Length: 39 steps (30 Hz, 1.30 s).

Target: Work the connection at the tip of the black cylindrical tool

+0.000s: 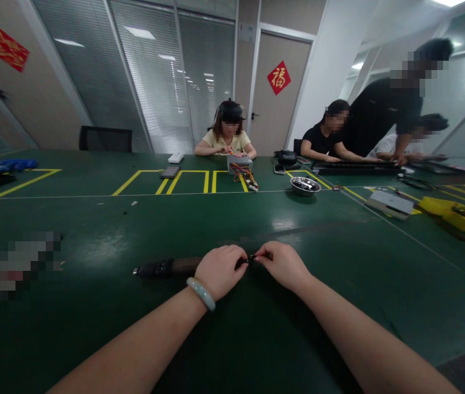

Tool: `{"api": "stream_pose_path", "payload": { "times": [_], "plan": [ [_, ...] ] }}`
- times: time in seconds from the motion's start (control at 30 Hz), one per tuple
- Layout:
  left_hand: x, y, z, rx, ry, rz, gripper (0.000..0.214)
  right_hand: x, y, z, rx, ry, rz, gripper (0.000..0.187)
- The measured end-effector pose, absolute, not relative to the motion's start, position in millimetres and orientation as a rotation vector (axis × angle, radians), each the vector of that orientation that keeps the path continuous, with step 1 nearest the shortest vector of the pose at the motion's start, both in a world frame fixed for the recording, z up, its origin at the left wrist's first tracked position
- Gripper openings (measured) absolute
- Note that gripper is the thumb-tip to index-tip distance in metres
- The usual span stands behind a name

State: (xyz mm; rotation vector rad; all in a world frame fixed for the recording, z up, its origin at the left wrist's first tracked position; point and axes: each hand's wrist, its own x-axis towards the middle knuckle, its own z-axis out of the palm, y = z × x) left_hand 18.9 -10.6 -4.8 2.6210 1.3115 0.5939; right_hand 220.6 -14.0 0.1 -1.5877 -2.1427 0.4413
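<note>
My left hand [220, 271], with a pale bangle on the wrist, is closed around a dark, long tool [162, 268] that lies across the green table [134, 230] and sticks out to the left. My right hand [282, 264] is pinched shut right beside it. Between the two hands' fingertips sits a small dark part [251, 257], too small to name. Both hands rest on the table near its front middle.
Across the table a person with a headset works at a grey box with coloured wires [240, 164]. A metal bowl [305, 186] stands right of centre. More people work at the far right, beside a yellow object [448, 213]. Yellow tape lines mark the table.
</note>
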Motion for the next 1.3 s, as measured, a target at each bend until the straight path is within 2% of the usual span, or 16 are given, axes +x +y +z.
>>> {"api": "stream_pose_path", "payload": {
  "times": [1.3],
  "plan": [
    [19.8,-12.3,-2.1,2.636,1.340,0.531,0.013,215.3,-20.0,3.1,-1.558,-2.208,0.488,0.009]
  ]
}}
